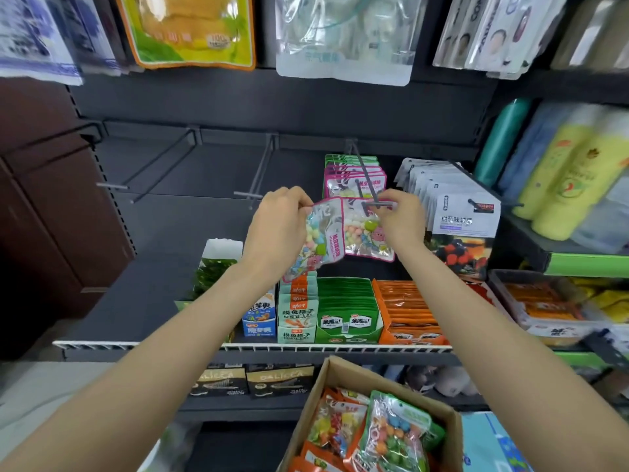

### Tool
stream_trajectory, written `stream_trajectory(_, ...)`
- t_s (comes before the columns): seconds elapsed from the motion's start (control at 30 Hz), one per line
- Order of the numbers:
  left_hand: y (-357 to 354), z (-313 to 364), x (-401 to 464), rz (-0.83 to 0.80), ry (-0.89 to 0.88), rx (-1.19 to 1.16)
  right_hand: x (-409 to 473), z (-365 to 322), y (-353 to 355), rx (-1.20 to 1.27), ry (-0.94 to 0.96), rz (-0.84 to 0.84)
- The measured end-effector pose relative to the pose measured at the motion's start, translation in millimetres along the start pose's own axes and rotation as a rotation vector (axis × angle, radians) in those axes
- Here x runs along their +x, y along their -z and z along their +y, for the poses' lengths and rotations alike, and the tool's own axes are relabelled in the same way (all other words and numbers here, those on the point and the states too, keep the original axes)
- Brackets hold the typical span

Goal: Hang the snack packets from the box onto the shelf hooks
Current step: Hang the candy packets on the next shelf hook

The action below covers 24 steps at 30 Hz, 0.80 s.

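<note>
Pink-edged candy packets: the right hand (pixel 398 216) pinches one packet (pixel 366 233) at the hook tip (pixel 377 204), mid-hanging; the left hand (pixel 282 223) grips a second packet (pixel 315 243) just beside. Next, judged: thread the hole and slide back.

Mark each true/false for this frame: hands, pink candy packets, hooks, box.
1. Both hands hold pink-edged candy packets. True: the left hand grips one pink-edged candy packet and the right hand holds a second packet at the hook tip.
2. The cardboard box is empty. False: it holds colourful snack packets.
3. Every hook in the row carries packets. False: the two hooks to the left are bare.
4. Pink-edged packets already hang further back on the same hook. True: a stack hangs there.
5. The left hand is resting on the shelf. False: it is raised, gripping a packet.
</note>
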<state>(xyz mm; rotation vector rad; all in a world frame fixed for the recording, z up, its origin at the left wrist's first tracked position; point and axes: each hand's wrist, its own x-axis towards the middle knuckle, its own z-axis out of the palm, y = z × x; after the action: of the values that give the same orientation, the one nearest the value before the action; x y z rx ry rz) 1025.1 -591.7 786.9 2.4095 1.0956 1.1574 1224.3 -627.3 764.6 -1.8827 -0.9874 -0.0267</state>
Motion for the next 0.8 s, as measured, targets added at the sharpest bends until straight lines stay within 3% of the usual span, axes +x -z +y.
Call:
stream_trajectory(0.3,-4.9,-1.9,12.4,-0.015,-0.011,0.024,46.2,-9.9,-28.8,-0.211,0.061,0.147)
stream_trajectory(0.47,-12.7,-3.7,9.1,-0.035,0.079,-0.039,24.6,0.9,-14.1,-0.114,0.096,0.174)
stream_trajectory(0.53,-17.1,-1.8,5.6,-0.037,0.14,-0.112,8.2,8.2,0.9,0.02,0.084,0.076)
stream_trajectory(0.67,-25.9,3.5,1.3,-0.099,0.277,-0.302,-27.1,14.6,29.0,0.297,-0.028,-0.38)
stream_trajectory(0.73,-31.9,6.5,-2.9,-0.133,0.354,-0.443,-38.1,17.1,36.1,0.303,0.024,-0.454)
stream_trajectory(0.8,-37.9,11.4,-6.8,-0.139,0.401,-0.523,-42.4,17.2,39.2,0.327,0.067,-0.423)
